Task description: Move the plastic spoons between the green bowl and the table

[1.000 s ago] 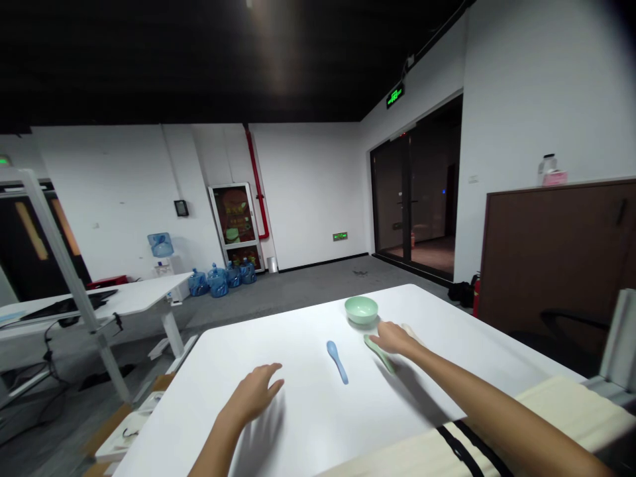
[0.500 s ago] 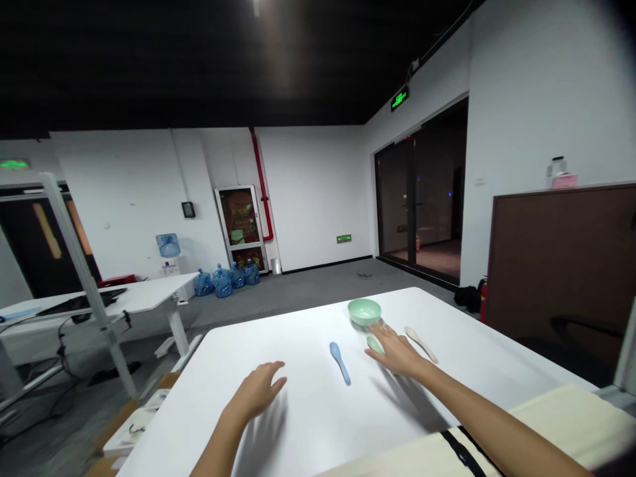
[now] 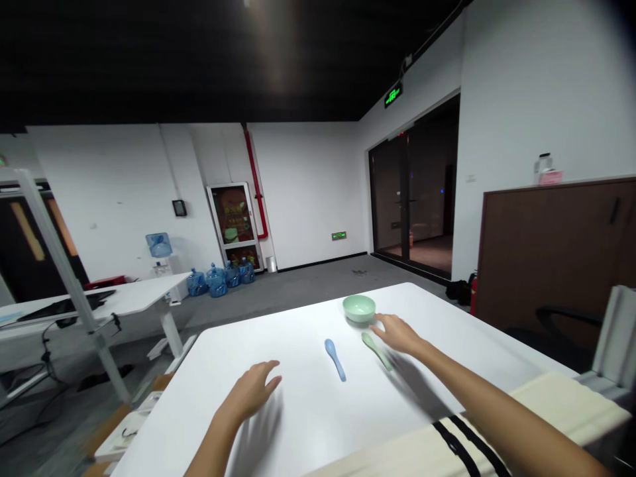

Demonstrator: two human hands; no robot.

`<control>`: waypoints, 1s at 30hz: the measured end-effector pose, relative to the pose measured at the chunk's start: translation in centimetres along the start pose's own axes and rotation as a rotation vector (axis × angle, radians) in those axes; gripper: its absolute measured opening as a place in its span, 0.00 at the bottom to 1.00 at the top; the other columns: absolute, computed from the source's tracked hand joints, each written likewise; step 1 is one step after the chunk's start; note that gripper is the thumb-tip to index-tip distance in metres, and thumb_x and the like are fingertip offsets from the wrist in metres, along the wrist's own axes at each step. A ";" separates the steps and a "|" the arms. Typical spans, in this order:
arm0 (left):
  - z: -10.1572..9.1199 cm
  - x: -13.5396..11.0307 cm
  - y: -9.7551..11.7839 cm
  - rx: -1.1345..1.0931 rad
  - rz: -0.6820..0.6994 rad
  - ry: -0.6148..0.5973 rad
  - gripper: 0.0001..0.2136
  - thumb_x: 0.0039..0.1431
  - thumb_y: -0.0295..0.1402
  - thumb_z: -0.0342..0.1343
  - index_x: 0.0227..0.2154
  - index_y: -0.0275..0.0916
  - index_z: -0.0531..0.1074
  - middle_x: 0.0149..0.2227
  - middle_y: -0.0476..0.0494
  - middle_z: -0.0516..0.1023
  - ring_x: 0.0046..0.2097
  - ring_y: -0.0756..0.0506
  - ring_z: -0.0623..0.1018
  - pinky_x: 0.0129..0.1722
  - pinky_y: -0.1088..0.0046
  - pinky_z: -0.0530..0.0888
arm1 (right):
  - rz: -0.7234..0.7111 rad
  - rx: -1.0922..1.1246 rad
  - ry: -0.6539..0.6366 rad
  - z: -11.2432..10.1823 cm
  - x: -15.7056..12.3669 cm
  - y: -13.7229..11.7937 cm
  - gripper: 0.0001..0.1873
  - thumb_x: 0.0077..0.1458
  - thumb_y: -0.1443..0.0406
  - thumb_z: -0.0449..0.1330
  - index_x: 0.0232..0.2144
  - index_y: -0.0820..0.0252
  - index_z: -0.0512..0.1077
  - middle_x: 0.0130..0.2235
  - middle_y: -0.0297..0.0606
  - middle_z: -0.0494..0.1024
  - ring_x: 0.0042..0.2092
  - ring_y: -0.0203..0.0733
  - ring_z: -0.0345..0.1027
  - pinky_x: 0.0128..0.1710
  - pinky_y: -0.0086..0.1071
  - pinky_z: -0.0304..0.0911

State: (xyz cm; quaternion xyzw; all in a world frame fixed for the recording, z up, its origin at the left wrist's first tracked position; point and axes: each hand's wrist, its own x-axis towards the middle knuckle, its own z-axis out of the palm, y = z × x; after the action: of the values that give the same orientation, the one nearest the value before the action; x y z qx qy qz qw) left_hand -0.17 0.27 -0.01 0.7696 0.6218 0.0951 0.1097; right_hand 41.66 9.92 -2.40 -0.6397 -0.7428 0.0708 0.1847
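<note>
My left hand [image 3: 252, 391] hovers above the left part of the white table [image 3: 298, 424], thumb apart from the fingers and nothing held. A blue spoon [image 3: 334, 360] lies between my hands. My right hand [image 3: 399, 334] is at the right edge of a light green bowl [image 3: 359, 309], thumb and fingers slightly apart; whether it touches the rim I cannot tell. Just left of and below that hand, a green spoon [image 3: 376, 351] lies on the table. The cream spoon seen earlier is out of sight, apparently behind my right hand and forearm.
A cream cloth-like item [image 3: 561, 404] with black straps lies along the near right edge. Left of the table stand white trays [image 3: 122, 437] and another desk [image 3: 149, 291]. A brown cabinet [image 3: 536, 245] is at the right; blue water bottles [image 3: 217, 281] stand by the far wall.
My right hand has moved from over the green spoon up and to the right, uncovering that spoon and covering the cream one. My left hand stays nearly put. The view has shifted slightly.
</note>
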 end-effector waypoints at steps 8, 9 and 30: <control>0.0 0.6 0.0 0.010 -0.024 -0.027 0.28 0.63 0.49 0.44 0.61 0.41 0.66 0.62 0.40 0.70 0.63 0.36 0.68 0.59 0.58 0.66 | 0.307 -0.192 -0.031 -1.1 2.8 7.1 0.21 0.63 0.56 0.52 0.49 0.65 0.73 0.49 0.50 0.72 0.50 0.49 0.68 0.45 0.32 0.61; 0.0 0.7 0.0 0.010 -0.026 -0.027 0.28 0.63 0.49 0.44 0.61 0.42 0.66 0.62 0.40 0.70 0.63 0.36 0.68 0.60 0.58 0.66 | 0.341 -0.209 -0.052 -0.7 2.8 7.9 0.21 0.63 0.55 0.52 0.48 0.65 0.73 0.49 0.51 0.72 0.49 0.50 0.69 0.44 0.33 0.61; -0.2 0.6 0.1 0.017 -0.039 -0.022 0.26 0.64 0.47 0.44 0.60 0.42 0.66 0.62 0.41 0.70 0.63 0.38 0.68 0.59 0.60 0.65 | 0.429 -0.179 -0.136 2.2 3.6 12.3 0.16 0.55 0.62 0.57 0.43 0.65 0.71 0.45 0.48 0.73 0.41 0.45 0.71 0.36 0.29 0.60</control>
State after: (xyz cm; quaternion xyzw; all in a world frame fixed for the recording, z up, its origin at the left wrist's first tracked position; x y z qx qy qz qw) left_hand -0.05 0.88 0.22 0.7591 0.6363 0.0792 0.1120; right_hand 51.84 15.79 -8.01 -0.7904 -0.6039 0.0852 0.0574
